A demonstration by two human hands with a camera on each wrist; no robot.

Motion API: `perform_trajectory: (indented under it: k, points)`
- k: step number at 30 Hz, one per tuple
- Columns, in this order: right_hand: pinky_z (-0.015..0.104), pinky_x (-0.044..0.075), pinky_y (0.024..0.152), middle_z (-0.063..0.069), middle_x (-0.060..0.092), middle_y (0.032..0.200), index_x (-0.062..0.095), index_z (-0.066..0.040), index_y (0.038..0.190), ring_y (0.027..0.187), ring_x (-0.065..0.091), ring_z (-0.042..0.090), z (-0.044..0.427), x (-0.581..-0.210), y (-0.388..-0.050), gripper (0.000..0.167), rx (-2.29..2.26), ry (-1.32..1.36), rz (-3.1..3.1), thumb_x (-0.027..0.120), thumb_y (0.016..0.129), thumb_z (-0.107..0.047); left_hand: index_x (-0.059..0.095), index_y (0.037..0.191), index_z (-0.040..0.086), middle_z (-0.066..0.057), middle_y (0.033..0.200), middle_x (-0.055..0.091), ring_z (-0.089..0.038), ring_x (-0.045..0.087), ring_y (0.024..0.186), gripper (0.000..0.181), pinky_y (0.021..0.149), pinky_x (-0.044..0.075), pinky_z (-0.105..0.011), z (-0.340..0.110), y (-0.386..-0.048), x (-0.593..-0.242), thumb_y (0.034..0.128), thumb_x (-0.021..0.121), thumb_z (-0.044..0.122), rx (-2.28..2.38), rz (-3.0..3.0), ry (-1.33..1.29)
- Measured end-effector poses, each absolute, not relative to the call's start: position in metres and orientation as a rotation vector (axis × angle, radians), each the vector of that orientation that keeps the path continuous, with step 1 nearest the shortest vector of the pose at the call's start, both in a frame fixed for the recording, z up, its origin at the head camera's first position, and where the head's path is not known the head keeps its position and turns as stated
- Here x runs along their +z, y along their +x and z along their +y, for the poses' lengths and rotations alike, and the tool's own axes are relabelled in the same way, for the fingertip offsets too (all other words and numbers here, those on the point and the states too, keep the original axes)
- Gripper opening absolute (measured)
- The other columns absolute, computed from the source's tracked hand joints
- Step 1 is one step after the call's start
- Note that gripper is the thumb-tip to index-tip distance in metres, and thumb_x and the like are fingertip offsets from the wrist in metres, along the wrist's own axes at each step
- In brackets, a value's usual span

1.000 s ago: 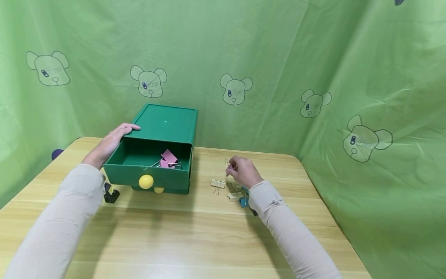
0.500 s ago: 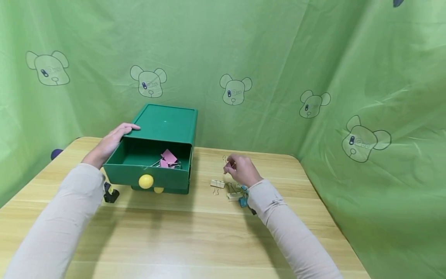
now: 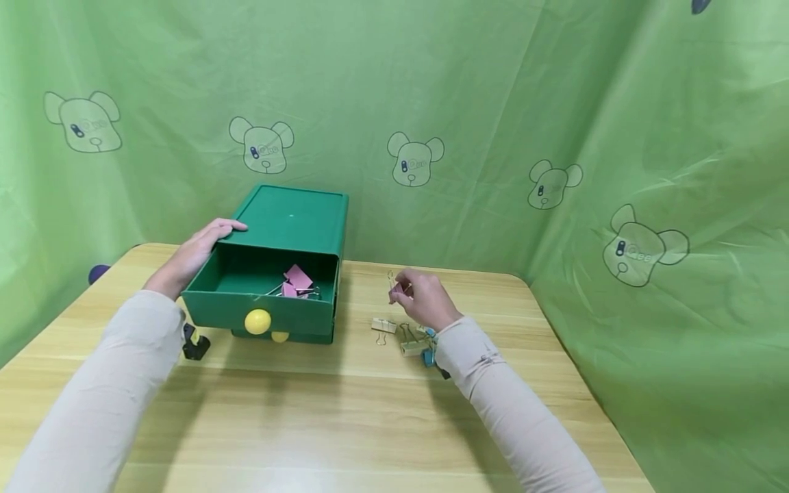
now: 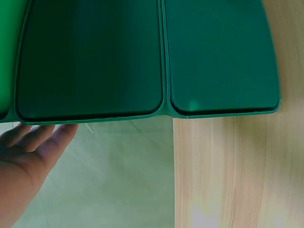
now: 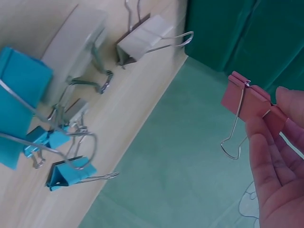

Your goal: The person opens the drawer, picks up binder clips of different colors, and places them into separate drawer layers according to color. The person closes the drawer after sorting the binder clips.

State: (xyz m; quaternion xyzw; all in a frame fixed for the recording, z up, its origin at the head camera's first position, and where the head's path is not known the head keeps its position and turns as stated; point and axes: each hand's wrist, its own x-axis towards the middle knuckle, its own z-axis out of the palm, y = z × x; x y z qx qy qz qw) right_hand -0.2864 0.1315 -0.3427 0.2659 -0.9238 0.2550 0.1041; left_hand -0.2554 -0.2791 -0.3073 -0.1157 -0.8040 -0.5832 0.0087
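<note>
We noted the right hand (image 3: pixel 427 298) pinching a pink clip (image 5: pixel 251 100); the left hand (image 3: pixel 189 259), fingers extended, touched the green cabinet (image 3: pixel 292 222) at left.

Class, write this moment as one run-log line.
left hand: touching cabinet | right hand: holding pink clip | drawer: open, pink clips inside | table: blue clips, pale clips

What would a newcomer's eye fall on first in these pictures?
Probably on the dark green plastic drawer box, left of centre on the pale wooden table, with its open upper drawer and a round yellow knob on that drawer's front. Next, perhaps, on the pink metal binder clip that the right hand pinches to the right of the box in the head view.
</note>
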Motion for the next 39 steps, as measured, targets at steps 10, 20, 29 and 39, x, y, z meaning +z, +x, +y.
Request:
perform_trajectory:
  k: [10,20,29,39]
  points:
    - [0.024,0.055,0.071,0.003,0.068,0.087,0.065,0.000,0.103,0.076,0.065,0.014,0.125,-0.333,-0.279,0.016,0.752,0.829,-2.655,0.069,0.090,-0.008,0.053,0.131,0.023,-0.015,0.154,0.021,-0.036,0.010,0.142,0.040,0.111,0.004,-0.062,-0.278,-0.255,-0.305,0.1064,0.027,0.041,-1.822,-2.500,-0.366]
    - [0.031,0.056,0.075,0.004,0.067,0.088,0.065,-0.001,0.103,0.079,0.066,0.016,0.121,-0.327,-0.274,0.019,0.770,0.841,-2.636,0.072,0.088,-0.011,0.052,0.132,0.022,-0.015,0.155,0.020,-0.036,0.010,0.142,0.040,0.111,0.003,-0.063,-0.278,-0.255,-0.306,0.1066,0.027,0.040,-1.817,-2.508,-0.356]
    - [0.028,0.055,0.077,0.003,0.066,0.090,0.064,-0.003,0.103,0.081,0.067,0.016,0.118,-0.320,-0.268,0.018,0.794,0.849,-2.613,0.072,0.088,-0.012,0.051,0.133,0.020,-0.015,0.156,0.018,-0.037,0.009,0.142,0.042,0.111,0.004,-0.063,-0.278,-0.255,-0.307,0.1065,0.026,0.041,-1.818,-2.510,-0.359]
    - [0.030,0.055,0.078,0.002,0.066,0.091,0.065,-0.004,0.102,0.081,0.066,0.014,0.112,-0.311,-0.259,0.018,0.792,0.873,-2.583,0.072,0.088,-0.013,0.052,0.133,0.023,-0.015,0.156,0.017,-0.037,0.009,0.142,0.041,0.110,0.004,-0.064,-0.278,-0.254,-0.306,0.1061,0.027,0.043,-1.827,-2.515,-0.341]
